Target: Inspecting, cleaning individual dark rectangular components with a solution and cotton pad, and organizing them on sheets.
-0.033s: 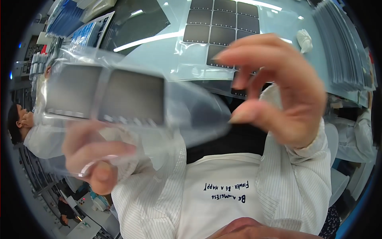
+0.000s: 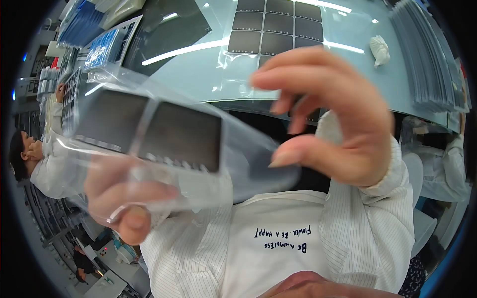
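My left hand (image 2: pixel 119 198) grips a clear plastic bag (image 2: pixel 251 149) by its lower left part, thumb and fingers closed on the film. Two dark square panels (image 2: pixel 181 135) with a row of small light marks along one edge show side by side in or through the film. The bag hangs slanted across the left and middle, lower at its right end. My right hand (image 2: pixel 338 114) is raised beside that end, fingers curved and thumb apart from them. Whether the thumb touches the film cannot be made out. Similar dark panels (image 2: pixel 278 24) lie in rows on the table.
The pale glass-like table (image 2: pixel 348 69) carries a large dark sheet (image 2: pixel 166 35) and blue-wrapped packs (image 2: pixel 105 49) at left. A crumpled white wad (image 2: pixel 380 50) and a tall stack of clear sheets (image 2: pixel 430 59) are at right. Co-workers in white sit left (image 2: pixel 47 169) and right (image 2: pixel 437 169).
The bag has shifted right and slightly down, its right end dipping more. My right hand has moved a little left, its thumb lower. The left hand keeps its grip.
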`<action>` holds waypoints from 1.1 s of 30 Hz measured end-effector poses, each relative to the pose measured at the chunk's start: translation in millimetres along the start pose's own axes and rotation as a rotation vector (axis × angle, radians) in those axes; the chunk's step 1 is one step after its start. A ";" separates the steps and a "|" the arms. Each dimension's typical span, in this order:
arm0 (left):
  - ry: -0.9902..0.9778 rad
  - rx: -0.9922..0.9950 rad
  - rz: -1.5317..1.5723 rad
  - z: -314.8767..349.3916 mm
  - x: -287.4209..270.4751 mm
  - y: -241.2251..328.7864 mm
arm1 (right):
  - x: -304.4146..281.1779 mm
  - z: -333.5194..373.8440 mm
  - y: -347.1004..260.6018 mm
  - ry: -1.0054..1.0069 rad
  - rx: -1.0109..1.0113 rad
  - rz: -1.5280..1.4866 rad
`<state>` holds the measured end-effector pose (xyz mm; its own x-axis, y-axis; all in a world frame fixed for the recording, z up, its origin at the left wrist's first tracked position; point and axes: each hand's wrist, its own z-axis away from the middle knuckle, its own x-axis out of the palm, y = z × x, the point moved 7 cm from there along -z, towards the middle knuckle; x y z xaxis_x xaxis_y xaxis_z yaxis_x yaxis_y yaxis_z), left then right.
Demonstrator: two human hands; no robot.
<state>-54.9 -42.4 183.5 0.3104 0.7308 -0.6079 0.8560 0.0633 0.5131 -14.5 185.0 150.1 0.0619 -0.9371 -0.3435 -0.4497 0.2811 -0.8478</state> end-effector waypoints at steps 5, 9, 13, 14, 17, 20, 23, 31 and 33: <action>-0.235 0.098 0.084 -1.8 31.5 14.6 | 65.7 14.3 22.0 -0.254 0.136 -0.425; -0.340 0.011 0.198 -7.7 48.8 13.9 | 79.0 21.9 22.9 -0.305 0.207 -0.543; -0.295 0.064 0.318 -5.0 63.6 8.8 | 68.1 21.1 25.0 -0.261 0.176 -0.416; -0.380 0.015 0.289 -6.7 69.1 11.9 | 72.5 23.0 25.7 -0.316 0.186 -0.455; -0.523 -0.028 0.292 -8.8 75.1 9.3 | 77.7 28.1 31.6 -0.453 0.267 -0.506; -0.556 -0.067 0.419 -5.6 75.9 5.6 | 81.9 39.7 43.6 -0.462 0.521 -0.939; -0.604 -0.060 0.426 1.0 82.8 4.8 | 84.9 48.5 51.7 -0.470 0.702 -0.967; -0.686 -0.152 0.893 24.6 90.9 9.0 | 91.7 63.6 59.9 -0.472 0.801 -1.202; -0.711 -0.134 0.854 27.6 90.9 7.3 | 90.8 62.5 54.6 -0.490 0.679 -1.124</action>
<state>-9.0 5.8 115.3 0.9773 0.0175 -0.2112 0.2110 -0.1695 0.9627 22.2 128.2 47.4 0.4604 -0.5978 0.6563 0.5520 -0.3862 -0.7390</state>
